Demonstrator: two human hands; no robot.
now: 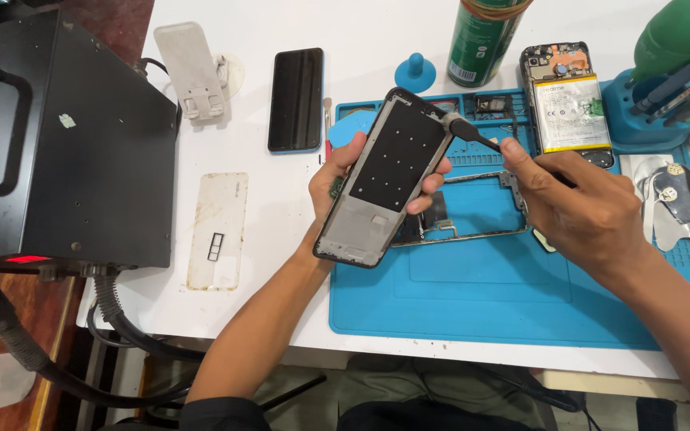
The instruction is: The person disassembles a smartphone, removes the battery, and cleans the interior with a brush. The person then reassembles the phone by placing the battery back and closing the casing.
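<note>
My left hand (343, 177) holds a phone frame (386, 175), tilted, with its black inner plate facing up and a grey lower section. My right hand (583, 209) grips a small black brush (473, 133) whose bristles touch the frame's upper right edge. Both hands hover over a blue work mat (513, 295). A bare metal phone frame (481, 209) lies on the mat under them.
An opened phone with its battery exposed (570, 100) lies at the mat's top right. A dark phone (296, 99), a white stand (192, 70), a clear case (219, 230), a green can (481, 40) and a blue tool holder (640, 112) sit around. A black box (81, 144) stands left.
</note>
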